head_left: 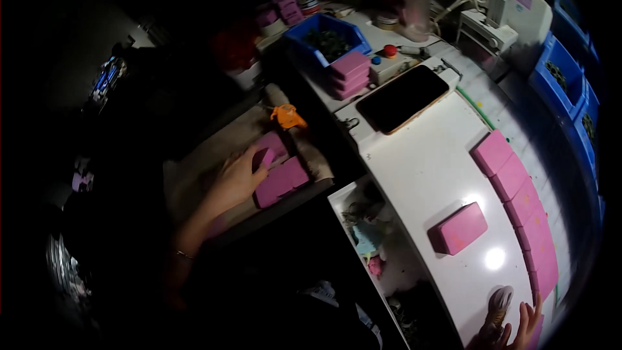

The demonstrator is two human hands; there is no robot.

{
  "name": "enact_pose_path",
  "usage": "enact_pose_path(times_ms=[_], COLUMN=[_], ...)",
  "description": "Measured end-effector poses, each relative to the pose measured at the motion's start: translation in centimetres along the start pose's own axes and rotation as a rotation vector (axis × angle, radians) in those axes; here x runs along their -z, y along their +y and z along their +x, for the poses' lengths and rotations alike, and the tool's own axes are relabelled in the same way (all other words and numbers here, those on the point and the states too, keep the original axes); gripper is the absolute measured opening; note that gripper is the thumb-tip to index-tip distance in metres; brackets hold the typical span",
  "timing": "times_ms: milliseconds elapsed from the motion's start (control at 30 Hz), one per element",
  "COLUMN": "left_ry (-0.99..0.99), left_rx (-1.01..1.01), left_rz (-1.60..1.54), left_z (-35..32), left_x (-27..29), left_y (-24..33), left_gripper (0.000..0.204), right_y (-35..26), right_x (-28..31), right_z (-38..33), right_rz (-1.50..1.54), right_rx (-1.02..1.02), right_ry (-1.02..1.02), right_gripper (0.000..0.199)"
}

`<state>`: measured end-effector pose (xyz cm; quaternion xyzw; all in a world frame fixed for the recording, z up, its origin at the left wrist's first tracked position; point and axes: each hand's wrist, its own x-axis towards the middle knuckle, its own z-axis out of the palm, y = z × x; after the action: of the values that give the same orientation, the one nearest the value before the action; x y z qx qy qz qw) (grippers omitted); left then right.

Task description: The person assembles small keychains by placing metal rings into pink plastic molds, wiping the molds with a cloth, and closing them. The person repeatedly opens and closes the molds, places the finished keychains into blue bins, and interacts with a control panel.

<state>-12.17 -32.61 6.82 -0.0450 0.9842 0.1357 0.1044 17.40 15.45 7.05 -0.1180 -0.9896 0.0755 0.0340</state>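
The room is dim, and most of the light falls on a white desk (421, 168) whose edge bends across the right half of the view. A dark phone (403, 98) in a pale case lies face up near its far end. A single pink block (459, 228) sits alone in the middle of the white top, and a row of pink blocks (521, 204) lies end to end along the right side, touching one another. Farther back stand a stack of three pink blocks (350, 74), a blue bin (327, 39) with dark pieces inside, a metal flask (416, 3) and a white machine (505, 0). More blue bins (570, 74) line the right rim.

To the left, lower and darker, is a brownish cloth-covered surface (214, 155). The left hand (238, 178) rests there, fingers spread flat over a pink block (271, 149); a second pink block (282, 181) lies just beside it, touching the hand's edge. A small orange object (287, 116) sits beyond them.

The right hand (525, 327) shows only at the bottom edge, fingers (536, 304) raised and loosely apart next to a small dark-and-pale object (497, 314); whether it grips that object I cannot tell. Below the desk edge, an open compartment (376, 246) holds jumbled scraps.
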Motion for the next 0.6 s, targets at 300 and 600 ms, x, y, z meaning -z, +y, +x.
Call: enact_pose_path(times_ms=[300,600], left_ry=[-0.181,-0.061], left_rx=[0.132,0.019], left_rz=[-0.103,-0.179], left_z=[1.6,2.0], left_x=[-10.9,-11.4], left_y=[-12.8,-13.1], left_gripper=[0.081,0.092], right_y=[-1.4,-5.1], right_x=[0.4,2.2], right_z=[-2.0,-3.1], right_rz=[0.153,-0.092], right_rx=[-0.168,-0.205], right_ry=[-0.14,-0.279], right_gripper=[0.054,0.036])
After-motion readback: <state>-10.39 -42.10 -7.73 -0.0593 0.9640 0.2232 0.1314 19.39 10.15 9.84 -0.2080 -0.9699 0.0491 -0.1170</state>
